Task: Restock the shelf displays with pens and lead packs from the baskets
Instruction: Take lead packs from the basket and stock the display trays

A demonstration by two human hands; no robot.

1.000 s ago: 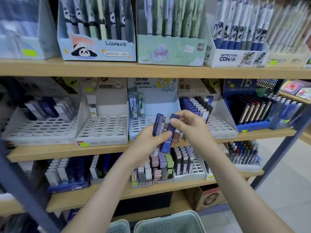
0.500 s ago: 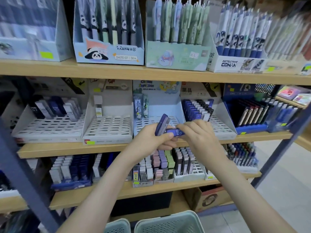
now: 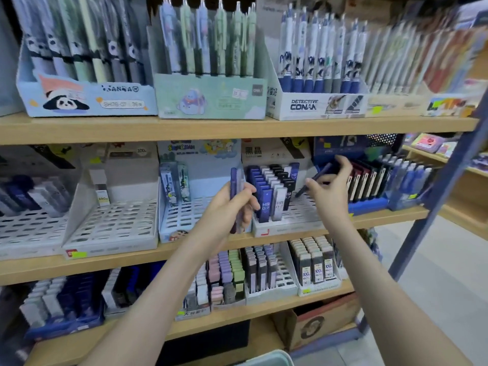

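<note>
- Pinch by right hand (image 3: 330,188) on single lead pack (image 3: 315,178): slide upright into tray (image 3: 290,225) beside HB row (image 3: 272,196).
- Curl of left hand (image 3: 229,207) round spare packs (image 3: 234,186): keep steady.

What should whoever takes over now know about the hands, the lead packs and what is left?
Left hand grips a few lead packs, upright.
Right hand pinches one pack, tilted, near the white tray's right side.
Done: the tray's back rows hold HB packs.
Left: slot this pack and those in the left hand; the tray's front slots look free.
</note>
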